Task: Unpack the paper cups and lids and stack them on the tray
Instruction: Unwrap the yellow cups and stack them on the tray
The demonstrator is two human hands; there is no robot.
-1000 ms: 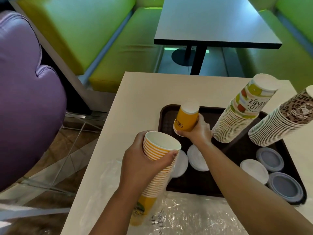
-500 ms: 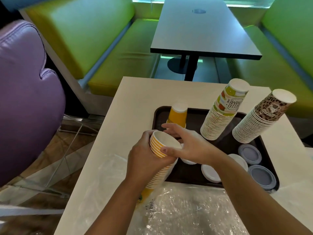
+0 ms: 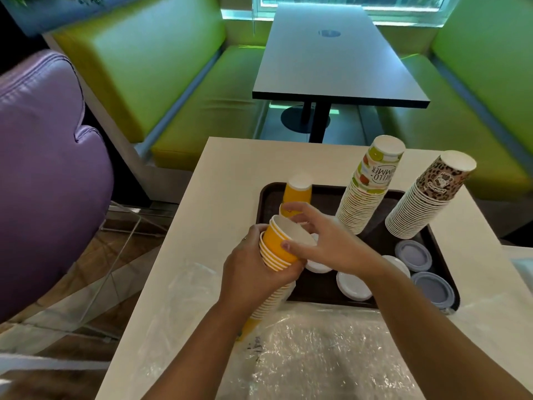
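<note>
My left hand (image 3: 253,272) grips a tall nested stack of orange paper cups (image 3: 268,295), tilted over the near left corner of the dark brown tray (image 3: 266,197). My right hand (image 3: 326,243) pinches the top orange cup (image 3: 278,245) at its rim, and that cup stands partly out of the stack. An upside-down orange cup (image 3: 298,189) stands on the tray's far left. Two tall inverted stacks lean on the tray: fruit-print cups (image 3: 366,189) and leopard-print cups (image 3: 424,203). White lids (image 3: 353,287) and grey lids (image 3: 432,287) lie on the tray's near side.
Crumpled clear plastic wrap (image 3: 311,350) covers the near part of the cream table (image 3: 222,180). A purple chair (image 3: 43,174) stands to the left. Beyond are green benches (image 3: 173,82) and a dark table (image 3: 334,59).
My right hand let go of the upside-down orange cup on the tray, came back to the held stack and has drawn the top cup partly out. The view tilted up.
</note>
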